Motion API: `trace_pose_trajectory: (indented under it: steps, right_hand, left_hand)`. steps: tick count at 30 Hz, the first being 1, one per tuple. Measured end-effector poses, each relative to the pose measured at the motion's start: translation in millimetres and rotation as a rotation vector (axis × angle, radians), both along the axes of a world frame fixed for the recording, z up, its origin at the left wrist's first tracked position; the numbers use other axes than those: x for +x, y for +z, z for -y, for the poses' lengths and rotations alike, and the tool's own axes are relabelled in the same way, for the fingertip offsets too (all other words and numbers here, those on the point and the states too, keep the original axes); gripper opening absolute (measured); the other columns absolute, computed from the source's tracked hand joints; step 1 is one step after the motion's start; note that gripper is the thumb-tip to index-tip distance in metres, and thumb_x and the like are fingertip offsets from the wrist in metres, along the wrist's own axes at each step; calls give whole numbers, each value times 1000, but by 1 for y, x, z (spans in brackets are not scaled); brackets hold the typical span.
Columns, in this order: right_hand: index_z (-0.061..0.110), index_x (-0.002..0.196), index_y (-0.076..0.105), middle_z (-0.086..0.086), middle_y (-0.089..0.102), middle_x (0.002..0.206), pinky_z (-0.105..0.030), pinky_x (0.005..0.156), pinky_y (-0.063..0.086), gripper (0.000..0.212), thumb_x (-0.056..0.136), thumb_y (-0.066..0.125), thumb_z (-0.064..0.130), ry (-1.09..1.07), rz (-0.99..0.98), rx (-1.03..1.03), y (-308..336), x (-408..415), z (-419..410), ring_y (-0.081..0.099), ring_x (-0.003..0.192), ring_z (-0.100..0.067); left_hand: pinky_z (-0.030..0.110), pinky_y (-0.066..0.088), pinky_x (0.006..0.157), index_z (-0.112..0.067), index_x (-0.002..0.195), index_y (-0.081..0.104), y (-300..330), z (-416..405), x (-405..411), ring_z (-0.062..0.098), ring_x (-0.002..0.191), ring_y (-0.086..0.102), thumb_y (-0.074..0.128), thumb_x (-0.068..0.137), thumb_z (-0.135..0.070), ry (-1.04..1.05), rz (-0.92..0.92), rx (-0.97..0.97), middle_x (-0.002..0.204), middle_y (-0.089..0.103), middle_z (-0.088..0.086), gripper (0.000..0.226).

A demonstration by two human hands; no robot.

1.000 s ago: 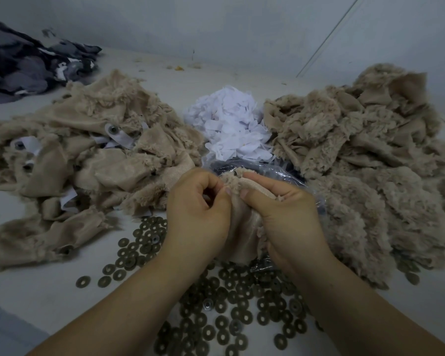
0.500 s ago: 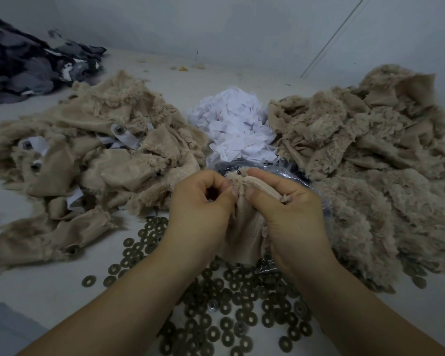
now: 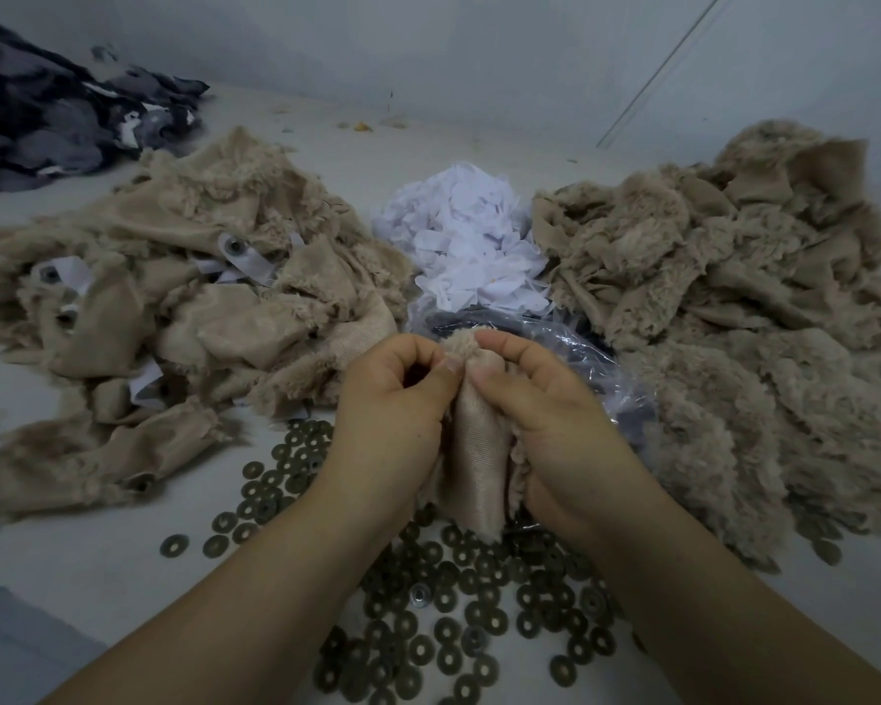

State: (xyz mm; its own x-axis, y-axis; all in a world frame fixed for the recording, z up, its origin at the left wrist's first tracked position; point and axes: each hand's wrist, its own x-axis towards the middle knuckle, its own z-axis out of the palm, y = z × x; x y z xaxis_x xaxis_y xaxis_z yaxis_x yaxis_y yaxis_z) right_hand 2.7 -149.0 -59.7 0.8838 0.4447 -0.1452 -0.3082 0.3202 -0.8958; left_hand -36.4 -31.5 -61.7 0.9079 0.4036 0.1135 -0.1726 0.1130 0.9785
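Note:
A small beige plush fabric piece (image 3: 476, 450) hangs between both hands above the table, smooth backing toward me and fur at its top edge. My left hand (image 3: 395, 414) pinches its upper left edge between thumb and curled fingers. My right hand (image 3: 545, 414) grips its right side, thumb pressed on the top fold. Under my wrists lie several dark round washers (image 3: 443, 618) scattered on the white table (image 3: 98, 567).
A heap of beige plush pieces with white tabs and snaps (image 3: 184, 307) lies left. A bigger beige plush heap (image 3: 723, 323) lies right. White paper-like scraps (image 3: 464, 241) and a clear plastic bag (image 3: 581, 358) sit behind my hands. Dark grey fabric (image 3: 47, 119) is far left.
The two thumbs have drawn closer together at the top of the plush piece. The hands stay in nearly the same place.

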Motion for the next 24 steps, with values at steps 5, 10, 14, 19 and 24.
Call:
trace_pose_trajectory:
  steps: [5,10,14,19,24]
  right_hand:
    - [13,110,68,-16,75,102,-34,70,62,29,91,54,-4,-28,-104,70,5,0,1,74,87,-25]
    - [8,123,62,-16,74,110,-38,77,60,35,88,68,9,-152,-206,33,6,2,1,73,98,-28]
    - [-2,116,69,-19,74,108,-42,88,58,50,73,75,24,4,-294,14,14,-2,2,72,101,-31]
    - [-2,118,68,-23,72,112,-42,82,61,52,71,73,19,44,-284,45,18,-9,0,69,106,-36]
    - [-5,117,67,-25,70,114,-39,76,62,46,76,70,15,79,-328,121,20,-11,-1,72,98,-32]
  left_hand:
    - [27,44,51,-20,63,62,-1,-1,-1,14,53,48,60,94,-8,4,-11,12,57,53,3,34]
    - [26,41,49,-21,65,62,0,-4,0,12,52,45,57,96,-8,35,46,-7,58,51,2,34]
    - [25,42,49,-22,68,65,2,-9,1,12,52,46,61,92,-17,26,97,-15,60,53,2,25]
    - [28,48,58,-24,69,68,-1,-7,3,13,62,53,62,90,-15,7,83,57,65,60,0,23]
    - [27,48,55,-22,66,66,-1,-5,0,14,59,53,65,84,-25,-60,54,12,62,58,1,19]
